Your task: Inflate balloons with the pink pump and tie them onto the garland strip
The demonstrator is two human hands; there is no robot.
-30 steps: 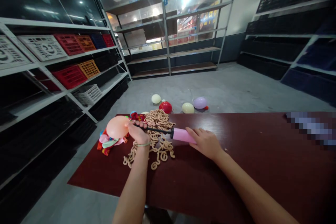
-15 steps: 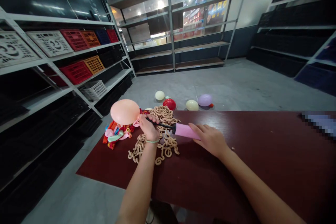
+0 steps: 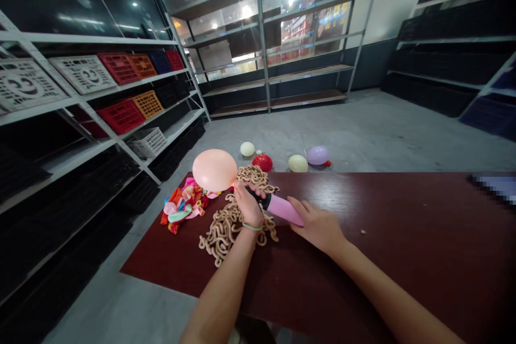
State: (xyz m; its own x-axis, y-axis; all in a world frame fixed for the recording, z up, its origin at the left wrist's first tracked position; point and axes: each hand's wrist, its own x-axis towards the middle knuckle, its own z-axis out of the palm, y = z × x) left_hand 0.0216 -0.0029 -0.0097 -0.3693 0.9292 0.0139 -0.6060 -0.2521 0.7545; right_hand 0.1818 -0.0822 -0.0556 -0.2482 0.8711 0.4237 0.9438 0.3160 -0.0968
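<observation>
A peach balloon (image 3: 215,170), blown up round, stands off the fingertips of my left hand (image 3: 249,205). That hand is closed around the black end of a balloon pump (image 3: 285,209), with the balloon's neck at its fingers; the exact grip on the neck is hidden. My right hand (image 3: 318,226) wraps the pump's pink barrel at the other end. The pump is held tilted above the table, its rod barely showing. Beneath and beside my left hand lies a heap of tan, curly, rope-like pieces (image 3: 226,228). Limp balloons of several colours (image 3: 185,207) are piled left of it.
The dark red table (image 3: 387,258) has a tiny crumb (image 3: 363,232) on it and a blurred-out flat item (image 3: 495,187) at its right edge. Beyond it, a red balloon (image 3: 263,163), a purple balloon (image 3: 318,155) and pale balloons (image 3: 298,163) rest on the floor. Shelves with crates (image 3: 121,116) stand left.
My left hand has moved right toward my right hand, pushing the pump's rod into the barrel. The peach balloon has moved right along with it. The view has shifted slightly.
</observation>
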